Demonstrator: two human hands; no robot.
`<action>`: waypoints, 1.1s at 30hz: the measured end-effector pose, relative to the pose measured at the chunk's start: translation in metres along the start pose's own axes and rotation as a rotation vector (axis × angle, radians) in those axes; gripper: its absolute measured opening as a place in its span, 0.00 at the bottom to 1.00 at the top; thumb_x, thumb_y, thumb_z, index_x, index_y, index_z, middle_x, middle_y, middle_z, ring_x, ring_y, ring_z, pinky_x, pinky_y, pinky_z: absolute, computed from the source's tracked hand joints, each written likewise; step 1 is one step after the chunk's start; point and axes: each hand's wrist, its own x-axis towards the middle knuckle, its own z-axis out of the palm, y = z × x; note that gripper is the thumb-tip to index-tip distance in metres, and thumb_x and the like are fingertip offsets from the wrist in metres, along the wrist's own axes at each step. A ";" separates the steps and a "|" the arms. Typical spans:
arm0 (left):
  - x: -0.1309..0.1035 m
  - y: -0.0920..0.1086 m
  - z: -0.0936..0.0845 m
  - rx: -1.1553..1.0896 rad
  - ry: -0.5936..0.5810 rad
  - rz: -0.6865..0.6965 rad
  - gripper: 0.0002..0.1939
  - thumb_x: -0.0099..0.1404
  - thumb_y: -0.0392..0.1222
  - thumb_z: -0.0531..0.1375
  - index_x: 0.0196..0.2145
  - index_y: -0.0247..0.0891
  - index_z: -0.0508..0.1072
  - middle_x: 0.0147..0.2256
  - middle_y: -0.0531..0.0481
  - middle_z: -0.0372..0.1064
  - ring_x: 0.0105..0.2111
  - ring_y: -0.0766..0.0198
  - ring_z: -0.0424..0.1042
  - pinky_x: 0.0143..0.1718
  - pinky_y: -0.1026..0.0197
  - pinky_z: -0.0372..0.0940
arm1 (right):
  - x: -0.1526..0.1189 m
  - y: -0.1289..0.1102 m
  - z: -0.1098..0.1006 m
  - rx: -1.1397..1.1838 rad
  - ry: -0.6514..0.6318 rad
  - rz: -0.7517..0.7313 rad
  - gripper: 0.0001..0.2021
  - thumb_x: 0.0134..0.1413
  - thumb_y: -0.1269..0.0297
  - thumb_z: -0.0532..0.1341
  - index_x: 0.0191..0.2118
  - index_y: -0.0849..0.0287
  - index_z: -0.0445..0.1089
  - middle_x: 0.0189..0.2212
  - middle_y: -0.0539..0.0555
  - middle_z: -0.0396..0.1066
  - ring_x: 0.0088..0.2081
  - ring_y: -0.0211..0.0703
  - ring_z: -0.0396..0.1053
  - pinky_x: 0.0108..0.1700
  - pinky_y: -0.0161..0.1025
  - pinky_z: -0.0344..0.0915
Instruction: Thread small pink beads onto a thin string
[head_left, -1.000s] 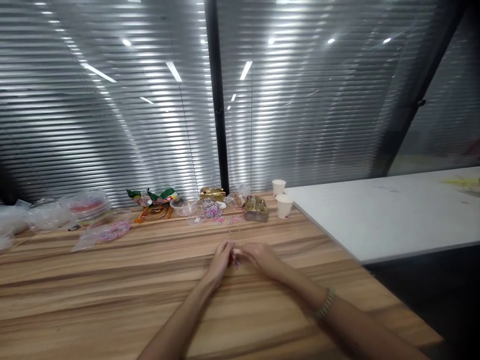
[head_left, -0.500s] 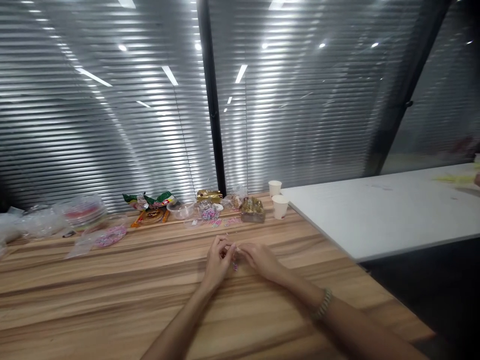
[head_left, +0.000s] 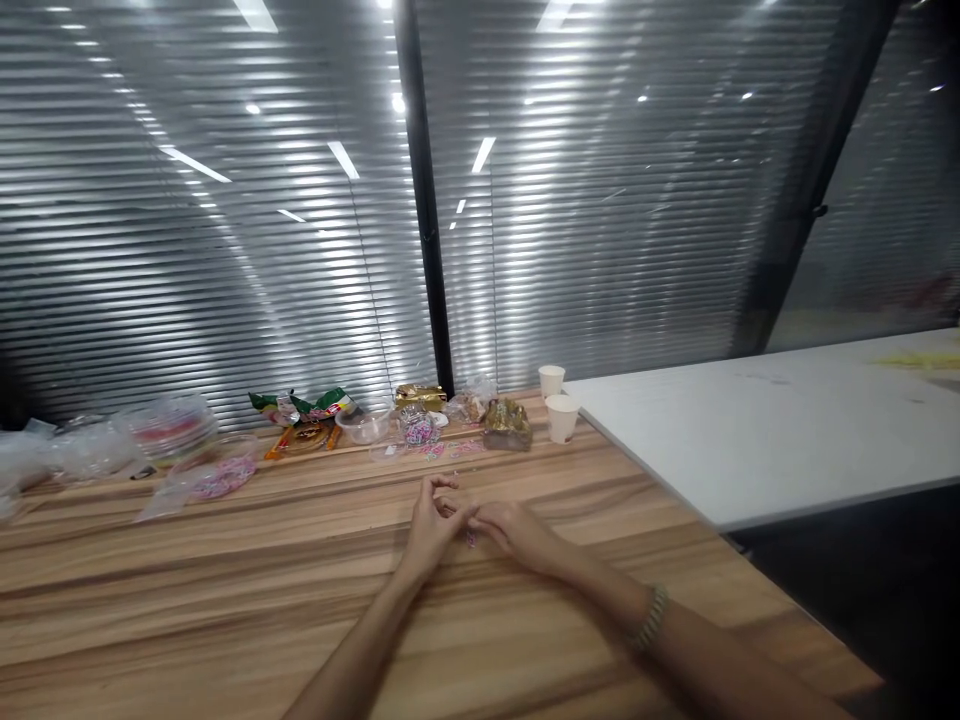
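Wood-grain table (head_left: 187,590), long stripy planks, kinda glossy. Both hands meet in the middle of it: left hand (head_left: 431,522) and right hand (head_left: 514,528) pinch a tiny pinkish item (head_left: 470,537) right between their fingertips, too small to tell what it is. Farther back sit two plain paper cups (head_left: 561,417), crinkly snack wrappers (head_left: 307,405) (print unreadable) and a clear bag of pink bits (head_left: 214,478).

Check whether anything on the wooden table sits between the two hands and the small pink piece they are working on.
Nothing visible does. The left hand and right hand meet fingertip to fingertip over the wooden table, with the small pink piece right between them. The bags and paper cups lie farther back, near the blinds.
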 end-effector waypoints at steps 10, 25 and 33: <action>0.002 -0.004 -0.001 0.106 -0.023 0.035 0.15 0.55 0.50 0.58 0.25 0.34 0.72 0.23 0.49 0.68 0.25 0.64 0.67 0.27 0.65 0.62 | 0.000 -0.006 0.000 0.037 0.063 0.164 0.14 0.59 0.64 0.46 0.42 0.58 0.66 0.37 0.55 0.71 0.38 0.43 0.68 0.40 0.36 0.61; -0.001 0.000 0.009 -0.205 -0.067 -0.161 0.17 0.47 0.49 0.64 0.29 0.33 0.69 0.22 0.50 0.70 0.22 0.66 0.68 0.25 0.65 0.63 | 0.012 -0.003 -0.004 1.061 0.354 0.455 0.15 0.41 0.54 0.63 0.28 0.61 0.65 0.16 0.45 0.60 0.18 0.31 0.55 0.20 0.30 0.49; 0.008 -0.009 -0.010 0.410 0.016 0.204 0.11 0.59 0.45 0.54 0.33 0.37 0.72 0.36 0.45 0.71 0.40 0.57 0.68 0.44 0.55 0.61 | 0.015 0.006 0.001 0.929 0.478 0.546 0.19 0.41 0.46 0.59 0.21 0.61 0.62 0.15 0.46 0.60 0.19 0.34 0.57 0.23 0.33 0.53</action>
